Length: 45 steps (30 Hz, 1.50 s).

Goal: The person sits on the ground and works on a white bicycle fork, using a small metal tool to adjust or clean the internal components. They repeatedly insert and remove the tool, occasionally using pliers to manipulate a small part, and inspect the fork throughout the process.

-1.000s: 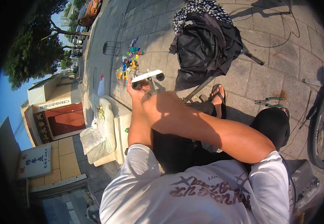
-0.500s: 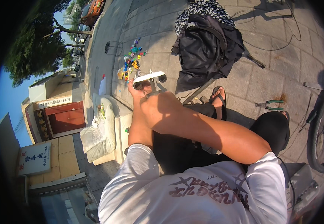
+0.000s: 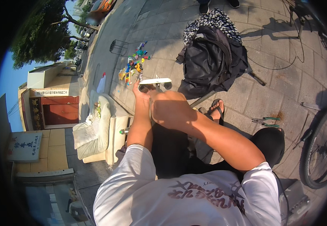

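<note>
In front of me, my left hand [image 3: 141, 90] is closed around the near left part of a white, long, flat-topped piece [image 3: 155, 81]. Dark round ends, like small wheels, hang under it at both sides; its exact kind does not show. My right hand [image 3: 172, 108] is curled shut just below this piece, its back toward me. Its fingers are mostly hidden, so what they hold cannot be made out. Beyond the left hand lies a scatter of small colourful toys [image 3: 135, 64] on the paving.
A black jacket [image 3: 212, 56] over dotted cloth fills the ground ahead. Green-handled pliers [image 3: 266, 121] lie at right, before a bicycle wheel [image 3: 322, 150]. At left stands a pale padded seat [image 3: 95, 137]. A coil spring [image 3: 258, 78] pokes past the jacket. Another person's shoes [image 3: 204, 8] show at the top.
The white piece has levelled from a slight tilt, and both hands have shifted a little right in the picture. My view has tilted, bringing another person's shoes in at the top.
</note>
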Each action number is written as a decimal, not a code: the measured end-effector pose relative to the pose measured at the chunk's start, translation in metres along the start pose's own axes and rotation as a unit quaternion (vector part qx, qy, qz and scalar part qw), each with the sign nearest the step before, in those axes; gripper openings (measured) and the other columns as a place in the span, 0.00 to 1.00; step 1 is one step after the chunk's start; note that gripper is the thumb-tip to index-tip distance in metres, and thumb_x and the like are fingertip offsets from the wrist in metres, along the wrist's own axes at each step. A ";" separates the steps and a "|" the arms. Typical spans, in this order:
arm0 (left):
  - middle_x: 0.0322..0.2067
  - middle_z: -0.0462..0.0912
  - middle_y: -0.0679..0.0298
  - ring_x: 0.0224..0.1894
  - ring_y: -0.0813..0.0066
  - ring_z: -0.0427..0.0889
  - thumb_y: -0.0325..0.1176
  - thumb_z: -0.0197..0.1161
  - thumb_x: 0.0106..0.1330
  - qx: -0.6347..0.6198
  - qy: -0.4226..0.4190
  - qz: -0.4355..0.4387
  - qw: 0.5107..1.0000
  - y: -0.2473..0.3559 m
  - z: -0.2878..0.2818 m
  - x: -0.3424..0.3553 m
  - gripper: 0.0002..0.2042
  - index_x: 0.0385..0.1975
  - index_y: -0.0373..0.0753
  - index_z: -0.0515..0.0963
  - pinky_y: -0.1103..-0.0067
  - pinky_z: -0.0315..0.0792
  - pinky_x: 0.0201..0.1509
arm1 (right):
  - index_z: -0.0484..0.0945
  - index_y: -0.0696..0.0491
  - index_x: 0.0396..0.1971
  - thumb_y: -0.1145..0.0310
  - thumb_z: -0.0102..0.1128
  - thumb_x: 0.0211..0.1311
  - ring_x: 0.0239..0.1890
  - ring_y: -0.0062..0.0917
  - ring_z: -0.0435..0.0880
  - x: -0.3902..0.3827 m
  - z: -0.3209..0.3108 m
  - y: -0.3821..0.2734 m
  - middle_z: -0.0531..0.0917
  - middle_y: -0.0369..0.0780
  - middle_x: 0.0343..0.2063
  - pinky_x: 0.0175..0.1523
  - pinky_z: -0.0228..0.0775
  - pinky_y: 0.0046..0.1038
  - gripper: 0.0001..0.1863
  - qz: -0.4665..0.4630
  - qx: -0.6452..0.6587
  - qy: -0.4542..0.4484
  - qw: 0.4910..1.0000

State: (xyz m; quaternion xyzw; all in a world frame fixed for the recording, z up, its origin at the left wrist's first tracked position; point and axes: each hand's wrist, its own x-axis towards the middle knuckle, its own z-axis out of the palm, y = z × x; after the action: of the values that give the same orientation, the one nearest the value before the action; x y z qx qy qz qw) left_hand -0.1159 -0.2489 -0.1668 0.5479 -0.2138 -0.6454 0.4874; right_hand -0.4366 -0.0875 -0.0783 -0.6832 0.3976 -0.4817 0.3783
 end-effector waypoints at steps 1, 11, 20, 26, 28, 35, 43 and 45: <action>0.25 0.83 0.52 0.27 0.52 0.81 0.54 0.51 0.68 -0.015 0.008 -0.007 1.000 -0.001 0.002 0.000 0.23 0.31 0.37 0.78 0.59 0.72 0.30 | 0.81 0.61 0.33 0.72 0.61 0.52 0.29 0.47 0.87 0.000 -0.003 0.000 0.85 0.51 0.23 0.35 0.79 0.43 0.10 -0.004 -0.019 -0.027 0.999; 0.22 0.81 0.63 0.27 0.65 0.82 0.54 0.49 0.69 -0.075 0.098 -0.021 0.992 -0.006 0.015 -0.006 0.21 0.30 0.42 0.77 0.68 0.69 0.28 | 0.84 0.61 0.29 0.72 0.64 0.50 0.31 0.41 0.90 -0.004 -0.017 -0.017 0.87 0.49 0.25 0.36 0.80 0.38 0.09 -0.022 -0.123 -0.087 0.988; 0.24 0.80 0.56 0.24 0.60 0.77 0.58 0.50 0.67 -0.072 0.065 -0.051 0.994 -0.004 0.016 -0.006 0.23 0.28 0.42 0.77 0.66 0.70 0.27 | 0.85 0.57 0.28 0.70 0.61 0.52 0.32 0.36 0.90 -0.013 0.002 -0.024 0.87 0.45 0.26 0.38 0.79 0.36 0.07 -0.063 -0.121 -0.076 0.988; 0.22 0.79 0.56 0.24 0.61 0.78 0.58 0.51 0.67 -0.084 0.122 -0.003 0.989 -0.012 0.032 -0.008 0.23 0.28 0.42 0.77 0.65 0.70 0.26 | 0.85 0.55 0.27 0.70 0.60 0.51 0.32 0.35 0.88 -0.016 0.006 -0.024 0.87 0.43 0.26 0.38 0.77 0.34 0.08 -0.077 -0.137 -0.057 0.986; 0.22 0.80 0.55 0.23 0.62 0.78 0.58 0.51 0.67 -0.111 0.143 -0.005 0.984 -0.011 0.032 -0.008 0.23 0.27 0.42 0.77 0.66 0.70 0.25 | 0.84 0.58 0.29 0.71 0.59 0.51 0.30 0.38 0.88 -0.016 0.001 -0.024 0.87 0.46 0.25 0.36 0.77 0.36 0.08 -0.088 -0.125 -0.052 0.987; 0.21 0.80 0.61 0.21 0.65 0.77 0.57 0.50 0.69 -0.016 0.092 -0.041 0.995 -0.010 0.024 -0.008 0.22 0.26 0.43 0.76 0.74 0.68 0.21 | 0.81 0.62 0.29 0.73 0.58 0.51 0.29 0.44 0.89 -0.012 -0.006 -0.032 0.86 0.53 0.25 0.35 0.80 0.41 0.08 -0.091 -0.100 -0.051 0.990; 0.21 0.80 0.62 0.22 0.65 0.77 0.57 0.52 0.68 -0.013 0.072 -0.071 0.995 -0.010 0.029 -0.017 0.22 0.25 0.43 0.76 0.72 0.68 0.23 | 0.82 0.60 0.26 0.73 0.61 0.49 0.25 0.42 0.89 -0.003 -0.005 -0.033 0.85 0.52 0.22 0.29 0.79 0.37 0.06 -0.085 -0.131 -0.052 0.986; 0.21 0.80 0.62 0.23 0.65 0.78 0.57 0.52 0.68 -0.019 0.031 -0.102 0.994 -0.006 0.026 -0.021 0.22 0.25 0.43 0.76 0.71 0.69 0.25 | 0.83 0.60 0.27 0.73 0.61 0.49 0.23 0.42 0.88 -0.001 -0.005 -0.033 0.85 0.52 0.21 0.27 0.79 0.37 0.07 -0.086 -0.161 -0.032 0.983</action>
State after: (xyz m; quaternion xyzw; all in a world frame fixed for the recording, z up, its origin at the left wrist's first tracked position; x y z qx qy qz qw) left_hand -0.1440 -0.2345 -0.1529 0.5774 -0.1292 -0.6784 0.4356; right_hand -0.4356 -0.0741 -0.0483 -0.7822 0.3972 -0.4196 0.2330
